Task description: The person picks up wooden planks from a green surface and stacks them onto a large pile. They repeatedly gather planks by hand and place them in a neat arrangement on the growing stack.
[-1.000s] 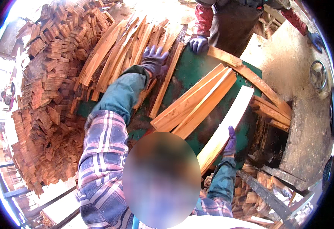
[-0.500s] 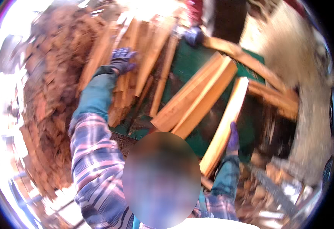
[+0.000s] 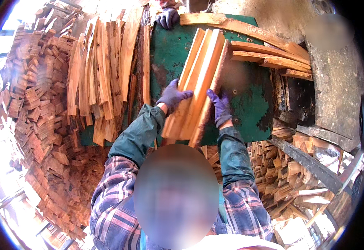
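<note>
Several wooden boards [image 3: 198, 79] lie side by side in a slanting bundle over the green worktable [image 3: 248, 108], and their near ends reach its front edge. My left hand [image 3: 174, 96], in a purple glove, grips the bundle from its left side, with the fingers over the top of the boards. My right hand [image 3: 220, 108], gloved too, presses the right side along a board with a dark, bark-like face [image 3: 215, 83]. Both hands have the boards squeezed between them.
A pile of long slats [image 3: 103, 71] covers the table's left side. Longer boards [image 3: 269, 56] lie at the far right. Another person's gloved hand [image 3: 167, 18] rests at the far edge. Stacked wood blocks [image 3: 44, 137] stand left; a metal bar [image 3: 306, 162] slants at lower right.
My left hand has come from the slat pile to the bundle's left side. My right hand has brought its single board in against the other boards, and they now lie together.
</note>
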Demonstrator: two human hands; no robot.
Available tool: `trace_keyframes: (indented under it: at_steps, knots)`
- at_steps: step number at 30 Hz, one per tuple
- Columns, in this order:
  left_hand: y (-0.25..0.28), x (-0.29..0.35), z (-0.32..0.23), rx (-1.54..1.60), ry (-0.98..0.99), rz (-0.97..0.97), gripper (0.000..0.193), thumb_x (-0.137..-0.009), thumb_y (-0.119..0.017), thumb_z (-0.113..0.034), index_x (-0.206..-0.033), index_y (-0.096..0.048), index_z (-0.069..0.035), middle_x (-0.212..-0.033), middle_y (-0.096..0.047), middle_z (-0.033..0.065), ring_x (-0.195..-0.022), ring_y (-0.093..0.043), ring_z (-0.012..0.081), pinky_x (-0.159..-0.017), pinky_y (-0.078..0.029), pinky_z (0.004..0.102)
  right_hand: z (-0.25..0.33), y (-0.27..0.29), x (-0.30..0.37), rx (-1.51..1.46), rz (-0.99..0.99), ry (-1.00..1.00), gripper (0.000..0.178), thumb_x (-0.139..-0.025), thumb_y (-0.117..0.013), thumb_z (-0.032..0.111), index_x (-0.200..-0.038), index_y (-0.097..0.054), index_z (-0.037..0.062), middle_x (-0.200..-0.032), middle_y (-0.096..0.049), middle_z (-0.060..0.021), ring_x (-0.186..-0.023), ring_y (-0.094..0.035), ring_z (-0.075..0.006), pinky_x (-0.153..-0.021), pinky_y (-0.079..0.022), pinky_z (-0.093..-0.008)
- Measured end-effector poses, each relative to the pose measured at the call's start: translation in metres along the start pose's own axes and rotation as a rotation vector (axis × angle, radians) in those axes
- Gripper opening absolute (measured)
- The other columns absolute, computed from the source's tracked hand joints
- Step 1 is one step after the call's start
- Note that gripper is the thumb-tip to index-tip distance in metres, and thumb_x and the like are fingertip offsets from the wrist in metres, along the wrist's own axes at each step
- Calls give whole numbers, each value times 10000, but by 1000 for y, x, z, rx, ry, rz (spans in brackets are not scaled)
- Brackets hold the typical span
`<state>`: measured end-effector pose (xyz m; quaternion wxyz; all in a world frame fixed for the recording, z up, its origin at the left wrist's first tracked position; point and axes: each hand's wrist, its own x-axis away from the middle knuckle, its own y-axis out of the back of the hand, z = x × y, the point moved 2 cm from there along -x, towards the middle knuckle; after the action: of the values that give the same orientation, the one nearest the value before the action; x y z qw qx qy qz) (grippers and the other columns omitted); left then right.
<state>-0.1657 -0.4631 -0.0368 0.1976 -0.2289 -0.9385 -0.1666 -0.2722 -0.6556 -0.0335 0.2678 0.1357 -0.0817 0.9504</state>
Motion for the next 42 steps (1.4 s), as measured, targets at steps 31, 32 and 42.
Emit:
trace_keyframes:
  at_steps: [31,32,42]
  knots:
    - [143,23,-66,-385,-396,-375,471,-802,-771,-195,-1205,-618,-6,-1003,-716,200,-947,-697,345,-840,-545,383,-32,-142,-21,-750,266,-339,675,-894,-645,541,-1347,-539,51,-1249,-631,-142,-1099,-613,-326,-1044,-465,-436]
    - [161,22,-80,-477,-333,-361,522,-801,-774,-220,-1242,-590,-11,-1015,-712,196,-962,-689,349,-852,-541,395,-27,-147,-21,-813,350,-306,682,-895,-643,543,-1355,-531,52,-1261,-624,-145,-1099,-612,-332,-1047,-462,-442]
    - [149,9,0,-1046,-496,-194,608,-965,-514,-537,-1225,-587,8,-1395,-497,260,-1356,-402,430,-1145,-290,495,-58,-168,-44,-534,298,-331,638,-895,-704,424,-1389,-511,70,-1291,-591,-86,-1152,-564,-254,-1037,-449,-395]
